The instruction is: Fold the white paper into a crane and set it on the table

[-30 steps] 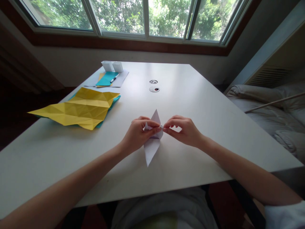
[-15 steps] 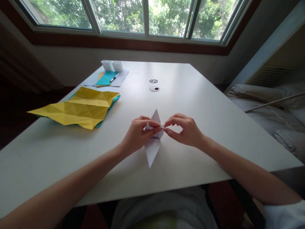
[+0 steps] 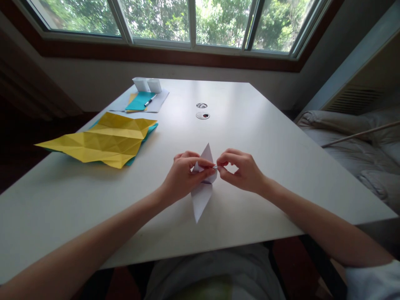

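A folded white paper piece, pointed at its far and near ends, is between my two hands above the near part of the table. My left hand pinches it from the left, thumb and fingers closed near its right side. From the right, my right hand grips a small narrow tip of the same paper between thumb and forefinger. My fingers cover the middle of the folds, so their exact shape there is hidden.
Creased yellow paper lies over teal paper on the left of the white table. Behind it are a teal sheet, a pen and small white boxes. Two round discs sit mid-table.
Both hands and the white paper have shifted very slightly to the right. The fingers of my right hand have closed more tightly on the paper tip.
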`<state>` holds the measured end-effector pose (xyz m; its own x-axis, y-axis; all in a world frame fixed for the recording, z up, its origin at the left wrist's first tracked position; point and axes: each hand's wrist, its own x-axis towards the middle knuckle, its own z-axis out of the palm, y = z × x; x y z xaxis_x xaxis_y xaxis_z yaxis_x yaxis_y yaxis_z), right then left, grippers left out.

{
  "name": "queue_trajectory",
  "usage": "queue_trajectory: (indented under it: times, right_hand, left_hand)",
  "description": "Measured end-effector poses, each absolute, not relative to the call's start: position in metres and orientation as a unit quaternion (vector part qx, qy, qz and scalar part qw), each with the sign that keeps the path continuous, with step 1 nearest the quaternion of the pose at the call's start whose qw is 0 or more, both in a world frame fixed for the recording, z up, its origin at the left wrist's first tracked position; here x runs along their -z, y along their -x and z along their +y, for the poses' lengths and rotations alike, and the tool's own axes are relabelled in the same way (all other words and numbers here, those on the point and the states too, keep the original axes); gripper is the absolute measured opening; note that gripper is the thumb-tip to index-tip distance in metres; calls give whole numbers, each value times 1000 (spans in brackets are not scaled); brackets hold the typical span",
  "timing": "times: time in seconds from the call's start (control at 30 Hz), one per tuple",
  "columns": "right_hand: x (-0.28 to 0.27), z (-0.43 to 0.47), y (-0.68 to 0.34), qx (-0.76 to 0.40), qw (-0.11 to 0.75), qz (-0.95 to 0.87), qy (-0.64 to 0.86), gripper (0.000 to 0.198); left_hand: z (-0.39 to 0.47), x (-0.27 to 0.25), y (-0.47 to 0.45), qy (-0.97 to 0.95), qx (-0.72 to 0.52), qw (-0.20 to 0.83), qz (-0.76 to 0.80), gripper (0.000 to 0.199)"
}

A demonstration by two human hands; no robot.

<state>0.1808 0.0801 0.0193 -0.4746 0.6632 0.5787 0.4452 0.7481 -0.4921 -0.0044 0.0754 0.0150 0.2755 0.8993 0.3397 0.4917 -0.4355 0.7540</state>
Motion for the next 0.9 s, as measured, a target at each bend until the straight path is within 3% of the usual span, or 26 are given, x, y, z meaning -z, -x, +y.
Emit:
queue_trajectory:
  times: [0.5,0.9]
  right_hand:
    - [-22,83,-185,-174,408,-823,355,6]
    - [-18,82,-185,-141,381,-847,342,6]
  left_hand:
    - [73,-15,5,-750,-409,262,448,12]
    - [73,-15,6,-753,-399,252,458,12]
